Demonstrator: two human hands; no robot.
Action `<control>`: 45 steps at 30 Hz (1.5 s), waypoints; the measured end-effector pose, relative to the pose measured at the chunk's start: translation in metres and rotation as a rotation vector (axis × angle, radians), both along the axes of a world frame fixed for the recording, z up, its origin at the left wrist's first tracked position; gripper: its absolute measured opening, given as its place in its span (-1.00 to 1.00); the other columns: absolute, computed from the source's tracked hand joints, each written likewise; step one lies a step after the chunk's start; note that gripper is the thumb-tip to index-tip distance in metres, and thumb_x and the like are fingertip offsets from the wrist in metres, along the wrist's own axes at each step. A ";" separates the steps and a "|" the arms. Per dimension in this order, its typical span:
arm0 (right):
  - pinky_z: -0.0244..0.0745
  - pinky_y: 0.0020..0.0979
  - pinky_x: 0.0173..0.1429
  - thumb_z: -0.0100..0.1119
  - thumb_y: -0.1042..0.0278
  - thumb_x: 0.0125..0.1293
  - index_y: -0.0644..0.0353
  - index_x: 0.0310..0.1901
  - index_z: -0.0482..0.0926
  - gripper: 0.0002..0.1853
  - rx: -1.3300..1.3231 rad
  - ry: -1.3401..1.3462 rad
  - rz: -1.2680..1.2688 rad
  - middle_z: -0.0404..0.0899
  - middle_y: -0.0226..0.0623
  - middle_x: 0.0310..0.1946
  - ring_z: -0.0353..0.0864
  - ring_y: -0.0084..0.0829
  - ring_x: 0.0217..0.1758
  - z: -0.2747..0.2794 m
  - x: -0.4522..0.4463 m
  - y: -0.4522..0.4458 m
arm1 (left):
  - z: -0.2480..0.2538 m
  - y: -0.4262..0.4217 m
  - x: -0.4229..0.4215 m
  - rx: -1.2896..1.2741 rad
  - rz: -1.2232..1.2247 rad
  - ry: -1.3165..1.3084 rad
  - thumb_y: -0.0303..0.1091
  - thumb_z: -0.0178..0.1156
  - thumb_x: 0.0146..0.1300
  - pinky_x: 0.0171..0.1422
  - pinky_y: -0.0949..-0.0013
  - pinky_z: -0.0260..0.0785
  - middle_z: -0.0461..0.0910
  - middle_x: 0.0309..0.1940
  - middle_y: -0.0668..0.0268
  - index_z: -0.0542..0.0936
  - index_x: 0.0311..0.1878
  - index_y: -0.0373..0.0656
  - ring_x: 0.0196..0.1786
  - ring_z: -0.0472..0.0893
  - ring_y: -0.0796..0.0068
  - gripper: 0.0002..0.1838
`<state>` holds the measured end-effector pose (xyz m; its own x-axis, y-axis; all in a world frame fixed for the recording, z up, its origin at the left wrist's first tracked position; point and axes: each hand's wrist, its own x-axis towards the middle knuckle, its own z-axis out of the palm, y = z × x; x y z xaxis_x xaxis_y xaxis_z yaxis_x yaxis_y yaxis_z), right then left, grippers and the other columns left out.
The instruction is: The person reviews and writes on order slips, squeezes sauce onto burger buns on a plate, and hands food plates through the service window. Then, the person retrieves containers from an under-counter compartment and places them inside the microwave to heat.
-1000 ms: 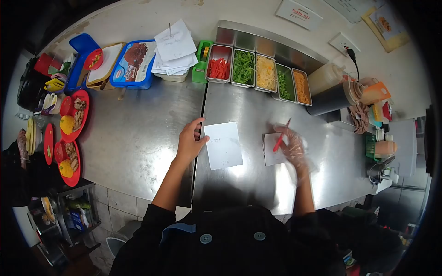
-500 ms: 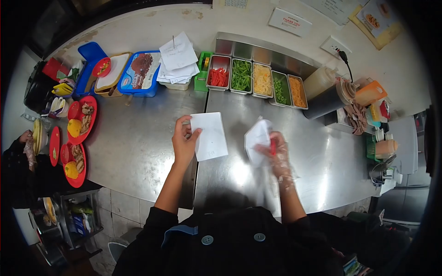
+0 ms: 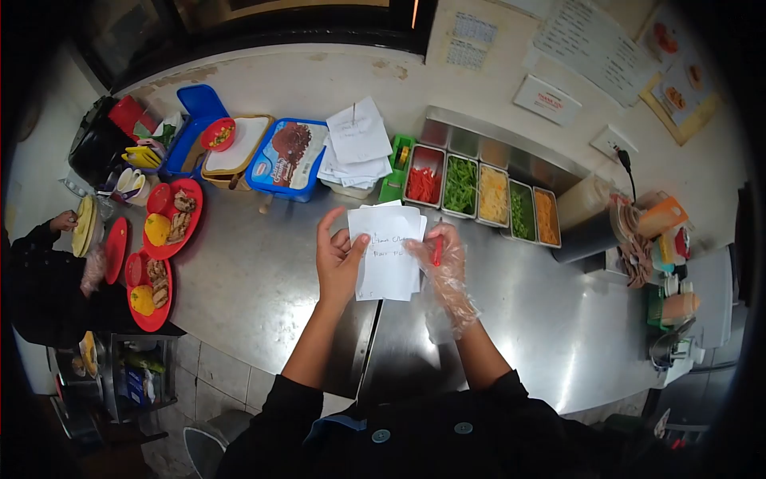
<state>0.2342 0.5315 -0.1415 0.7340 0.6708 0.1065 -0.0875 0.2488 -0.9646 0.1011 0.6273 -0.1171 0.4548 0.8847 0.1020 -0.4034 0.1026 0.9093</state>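
A small stack of white paper slips (image 3: 387,267) with handwriting on the top one is held up over the steel counter. My bare left hand (image 3: 339,257) grips its left side, thumb on the front. My right hand (image 3: 445,263), in a clear plastic glove, pinches the right edge and also holds a red pen (image 3: 437,249) against the papers. Beyond my hands, more written slips (image 3: 359,140) are stuck on a spike, beside a green tape dispenser (image 3: 395,177).
Metal trays of cut vegetables (image 3: 461,185) and bottles (image 3: 590,227) line the back right. Blue tubs (image 3: 279,188) stand at the back. Red plates of food (image 3: 197,209) lie at the left, where another person's hands (image 3: 94,267) hold a plate.
The papers in my two hands have come together into one stack. My right hand has lifted the slips from the counter and moved left. The view has tilted upward.
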 end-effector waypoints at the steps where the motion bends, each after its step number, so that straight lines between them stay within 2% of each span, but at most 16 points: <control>1: 0.39 -0.53 -0.10 0.31 0.64 0.00 0.15 -0.29 0.30 -0.65 -0.071 -0.041 0.060 0.34 -0.41 -0.34 0.35 -0.60 -0.31 -0.001 0.006 0.010 | -0.006 0.012 0.004 0.083 0.004 0.100 -0.48 0.23 0.13 -0.01 0.53 0.34 0.57 -0.19 0.24 0.51 -0.04 -0.25 -0.08 0.51 0.58 -0.70; 3: 0.42 -0.50 -0.12 0.26 0.68 0.02 0.18 -0.31 0.30 -0.67 -0.016 -0.188 0.030 0.34 -0.39 -0.34 0.35 -0.60 -0.33 0.006 0.012 0.039 | 0.005 0.037 0.013 0.175 0.017 0.194 -0.46 0.27 0.09 0.03 0.51 0.33 0.58 -0.17 0.23 0.52 -0.04 -0.22 -0.05 0.51 0.55 -0.67; 5: 0.41 -0.54 -0.22 0.21 0.71 0.05 0.18 -0.28 0.30 -0.69 0.224 -0.292 -0.046 0.33 -0.41 -0.35 0.36 -0.61 -0.36 0.034 0.018 0.064 | 0.038 0.066 0.025 0.766 0.067 0.516 -0.43 0.34 -0.01 0.11 0.46 0.30 0.56 -0.10 0.22 0.52 -0.01 -0.20 0.01 0.50 0.47 -0.57; 9: 0.45 -0.50 -0.11 0.04 0.43 0.28 0.23 -0.12 0.33 -0.82 0.075 0.012 0.003 0.43 -0.22 -0.19 0.48 -0.52 -0.26 0.073 0.040 0.071 | 0.124 0.134 0.057 0.617 0.115 0.292 -0.44 0.37 -0.07 0.16 0.39 0.28 0.53 -0.03 0.13 0.53 0.00 -0.18 0.01 0.52 0.31 -0.52; 12: 0.40 -0.53 -0.11 0.01 0.27 0.33 0.23 -0.08 0.40 -0.76 0.112 -0.142 -0.042 0.45 -0.33 -0.27 0.43 -0.61 -0.24 0.068 0.051 0.079 | 0.093 0.189 0.092 0.668 0.061 0.271 -0.43 0.38 -0.09 0.15 0.35 0.30 0.52 -0.04 0.09 0.54 -0.01 -0.17 0.01 0.52 0.24 -0.52; 14: 0.39 -0.51 -0.08 0.02 0.27 0.32 0.28 -0.14 0.42 -0.76 0.018 -0.322 -0.106 0.45 -0.28 -0.20 0.44 -0.57 -0.23 0.065 0.058 0.081 | -0.026 0.238 0.104 0.783 -0.024 0.815 -0.34 0.42 -0.16 0.17 0.27 0.28 0.53 -0.05 0.07 0.55 -0.02 -0.16 0.04 0.49 0.14 -0.47; 15: 0.41 -0.47 -0.05 0.03 0.32 0.30 0.33 -0.21 0.41 -0.79 -0.071 -0.468 -0.152 0.44 -0.18 -0.10 0.48 -0.51 -0.23 0.067 0.066 0.086 | -0.037 0.241 0.099 0.685 -0.105 0.795 -0.34 0.42 -0.17 0.18 0.27 0.27 0.51 -0.05 0.05 0.54 -0.01 -0.16 0.07 0.47 0.13 -0.45; 20: 0.47 -0.33 -0.23 0.15 0.25 0.15 0.26 -0.31 0.51 -0.77 -0.379 -0.461 -0.092 0.55 -0.17 -0.52 0.54 -0.33 -0.44 0.032 0.113 0.141 | -0.012 0.220 0.082 0.817 -0.112 0.878 -0.34 0.42 -0.18 0.21 0.25 0.24 0.35 0.05 -0.03 0.46 0.10 -0.17 0.11 0.38 0.03 -0.34; 22: 0.47 -0.27 -0.22 0.16 0.19 0.12 0.27 -0.31 0.52 -0.72 -0.466 -0.432 -0.099 0.56 -0.09 -0.47 0.56 -0.21 -0.38 -0.007 0.139 0.192 | -0.013 0.217 0.075 0.904 0.223 0.924 -0.31 0.44 -0.18 0.17 0.28 0.27 0.26 0.11 0.08 0.36 0.19 -0.09 0.11 0.34 0.11 -0.24; 24: 0.47 -0.21 -0.20 0.16 0.14 0.10 0.29 -0.31 0.53 -0.67 -0.561 -0.395 -0.102 0.57 -0.01 -0.41 0.59 -0.10 -0.32 0.002 0.133 0.208 | -0.013 0.207 0.059 0.928 0.261 0.856 -0.33 0.43 -0.17 0.11 0.30 0.32 0.24 0.11 0.13 0.35 0.20 -0.07 0.09 0.34 0.17 -0.23; 26: 0.44 -0.21 -0.35 0.07 0.19 0.14 0.31 -0.40 0.52 -0.71 -0.934 -0.700 -0.175 0.55 -0.02 -0.50 0.53 -0.09 -0.47 0.032 0.119 0.203 | -0.004 0.180 0.036 0.798 0.251 0.742 -0.37 0.42 -0.13 -0.01 0.35 0.40 0.22 0.09 0.20 0.35 0.19 -0.04 0.04 0.34 0.27 -0.27; 29: 0.44 -0.13 -0.12 0.13 0.06 0.08 0.31 -0.33 0.54 -0.61 -0.782 -0.618 -0.048 0.54 0.10 -0.31 0.54 0.05 -0.18 0.057 0.105 0.154 | -0.009 0.130 -0.007 0.616 0.246 0.673 -0.40 0.38 -0.07 -0.15 0.40 0.46 0.22 0.06 0.26 0.39 0.14 -0.01 0.02 0.33 0.35 -0.37; 33: 0.39 -0.08 -0.17 0.09 0.11 0.12 0.29 -0.36 0.54 -0.66 -0.623 -0.782 -0.078 0.54 0.08 -0.32 0.51 0.05 -0.24 0.069 0.073 0.038 | -0.027 0.062 -0.072 0.394 0.178 0.722 -0.41 0.33 -0.03 -0.14 0.37 0.43 0.23 0.08 0.23 0.42 0.10 0.00 -0.02 0.40 0.33 -0.45; 35: 0.39 -0.08 -0.23 0.12 0.14 0.11 0.25 -0.39 0.54 -0.71 -0.548 -0.960 -0.220 0.53 0.04 -0.40 0.52 0.02 -0.31 0.018 0.079 -0.031 | -0.046 0.031 -0.103 0.327 0.218 0.707 -0.43 0.30 0.00 -0.14 0.36 0.44 0.25 0.06 0.22 0.43 0.09 -0.02 -0.04 0.41 0.33 -0.48; 43: 0.42 -0.13 -0.30 0.18 0.25 0.12 0.21 -0.43 0.55 -0.81 -0.979 -0.719 -0.452 0.57 -0.09 -0.46 0.54 -0.07 -0.42 0.018 0.088 -0.296 | -0.106 -0.027 -0.160 0.353 0.424 0.691 -0.50 0.23 0.02 -0.12 0.41 0.40 0.34 0.02 0.19 0.34 0.16 -0.14 -0.14 0.47 0.41 -0.43; 45: 0.42 -0.14 -0.25 0.18 0.23 0.11 0.15 -0.32 0.59 -0.81 -1.083 -0.903 -0.704 0.58 -0.11 -0.44 0.55 -0.06 -0.36 0.009 0.123 -0.332 | -0.107 -0.039 -0.169 0.294 0.558 0.711 -0.51 0.20 0.04 -0.10 0.40 0.39 0.33 0.05 0.20 0.33 0.16 -0.16 -0.15 0.46 0.41 -0.45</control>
<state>0.3575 0.1994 -0.1322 0.8813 0.2812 0.3797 0.4238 -0.8258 -0.3722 -0.0674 0.5882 -0.2242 0.0156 0.9760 0.2170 0.3329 -0.2097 0.9194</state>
